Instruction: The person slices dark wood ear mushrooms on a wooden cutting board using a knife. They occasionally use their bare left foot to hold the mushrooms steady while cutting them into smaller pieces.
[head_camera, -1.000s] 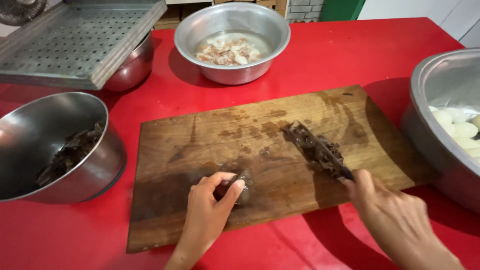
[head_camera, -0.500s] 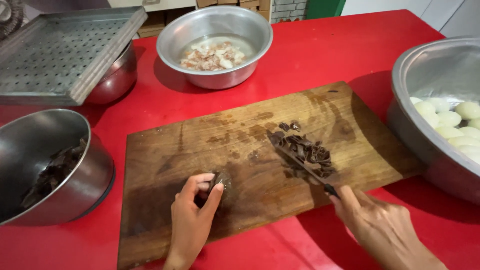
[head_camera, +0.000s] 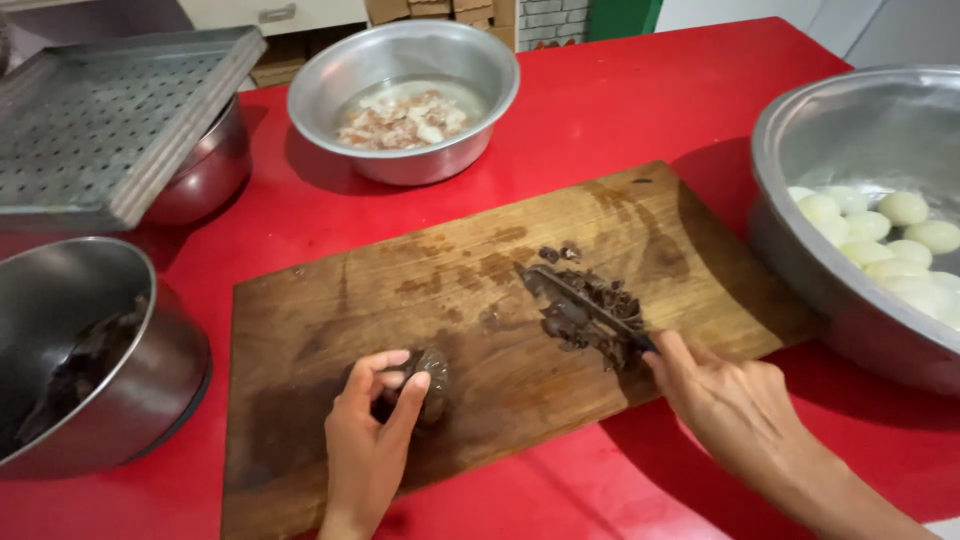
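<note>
Your left hand (head_camera: 368, 440) pinches a dark lump (head_camera: 432, 378) at the near left of the wooden cutting board (head_camera: 330, 320), fingers curled around it; your right hand (head_camera: 725, 400) is closed on a knife (head_camera: 590, 305) whose blade lies across the chopped dark pile (head_camera: 585, 315) mid-board; the lump looks wet, so it could slip as you bring it over and put your fingertips under the edge; chopped bits may scatter onto the red table (head_camera: 650, 100); a bowl of pale round pieces (head_camera: 870, 235) sits far right, a dark-filled bowl (head_camera: 80, 350) left
</note>
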